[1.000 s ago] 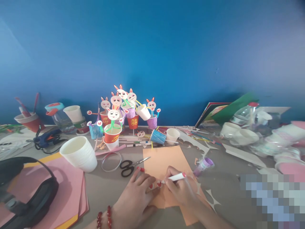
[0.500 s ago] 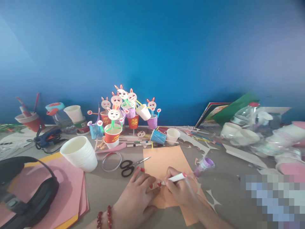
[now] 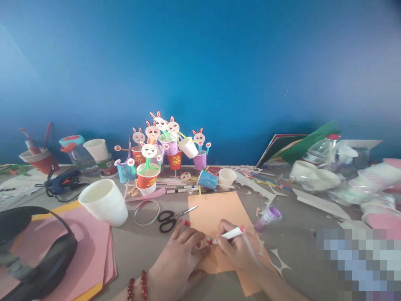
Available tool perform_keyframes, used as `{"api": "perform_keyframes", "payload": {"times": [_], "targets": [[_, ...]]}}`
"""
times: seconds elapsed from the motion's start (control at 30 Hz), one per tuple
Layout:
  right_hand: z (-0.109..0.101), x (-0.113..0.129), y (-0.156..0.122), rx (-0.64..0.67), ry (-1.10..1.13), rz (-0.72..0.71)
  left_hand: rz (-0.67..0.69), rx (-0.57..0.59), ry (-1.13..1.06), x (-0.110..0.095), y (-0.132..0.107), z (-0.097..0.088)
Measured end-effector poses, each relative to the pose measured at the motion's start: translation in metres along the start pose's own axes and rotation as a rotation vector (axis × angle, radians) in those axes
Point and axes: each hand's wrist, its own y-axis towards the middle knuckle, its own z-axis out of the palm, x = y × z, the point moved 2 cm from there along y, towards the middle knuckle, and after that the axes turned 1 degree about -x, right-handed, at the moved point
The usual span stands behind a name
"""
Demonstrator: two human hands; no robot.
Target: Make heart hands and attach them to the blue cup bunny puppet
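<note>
My right hand (image 3: 239, 253) is closed around a white marker (image 3: 233, 233) with a red end. Its tip meets a small white paper disc (image 3: 209, 241) bearing a red heart. A second disc with a red heart (image 3: 199, 245) lies just left of it, by the fingers of my left hand (image 3: 180, 257). That left hand rests flat, fingers stretched out, partly on the orange paper (image 3: 219, 209) under the discs. A red marker cap (image 3: 185, 222) lies by its fingertips. Black-handled scissors (image 3: 171, 219) lie beyond the left hand, blades over the paper's edge.
Rabbit-faced paper cup figures (image 3: 148, 167) stand at the back. Left are stacked white cups (image 3: 105, 202), a tape ring (image 3: 146, 212), pink paper (image 3: 84, 251) and black headphones (image 3: 62, 259). Right are a purple-rimmed tube (image 3: 270, 217), paper scraps (image 3: 280, 263) and bagged cups (image 3: 357, 188).
</note>
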Motion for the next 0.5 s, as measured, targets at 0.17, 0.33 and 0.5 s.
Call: {"api": "perform_keyframes", "payload": {"times": [0.17, 0.33, 0.5], "targets": [[-0.0013, 0.0038, 0.0005, -0.03, 0.006, 0.007, 0.002, 0.0, 0.003, 0.0005, -0.0001, 0.001], [0.0, 0.0052, 0.0007, -0.002, 0.065, 0.028, -0.003, 0.001, 0.004, 0.0011, 0.0, 0.0015], [0.0028, -0.002, 0.0008, 0.039, 0.138, 0.029, -0.004, 0.0, 0.015, 0.0005, 0.0004, 0.0024]]}}
